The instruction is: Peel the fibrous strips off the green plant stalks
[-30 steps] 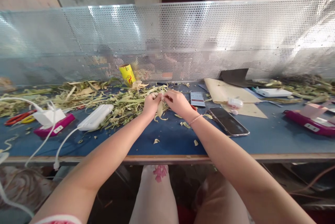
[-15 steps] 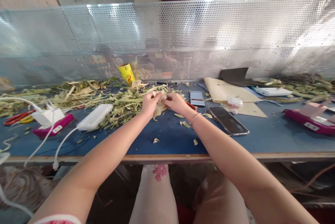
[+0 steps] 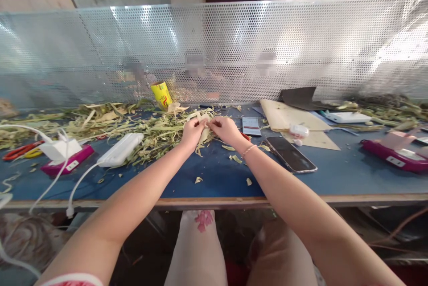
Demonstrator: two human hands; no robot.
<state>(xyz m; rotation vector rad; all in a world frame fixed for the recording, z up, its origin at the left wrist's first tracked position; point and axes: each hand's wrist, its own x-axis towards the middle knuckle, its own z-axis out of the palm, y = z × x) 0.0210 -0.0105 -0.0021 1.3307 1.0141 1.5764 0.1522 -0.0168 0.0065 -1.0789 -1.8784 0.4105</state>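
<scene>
My left hand (image 3: pixel 191 132) and my right hand (image 3: pixel 226 129) meet above the blue table (image 3: pixel 214 179), both pinched on one pale dry leaf strip (image 3: pixel 203 134) that hangs down between them. The fingers of each hand are curled round its upper end. Just left of my hands lies a heap of green and yellow leaf scraps (image 3: pixel 157 132). A few small cut bits (image 3: pixel 236 158) lie on the table under my right wrist.
A black phone (image 3: pixel 290 154) lies right of my hands, with a card (image 3: pixel 251 125) and brown paper sheets (image 3: pixel 290 119) behind it. A white power bank (image 3: pixel 121 149), chargers with cables and a pink device (image 3: pixel 63 163) sit left. A perforated metal screen (image 3: pixel 214 50) closes the back; a yellow roll (image 3: pixel 162 94) leans there.
My hands shifted slightly while working the leaf strip; the strip now hangs straighter between them. Nothing else on the table moved.
</scene>
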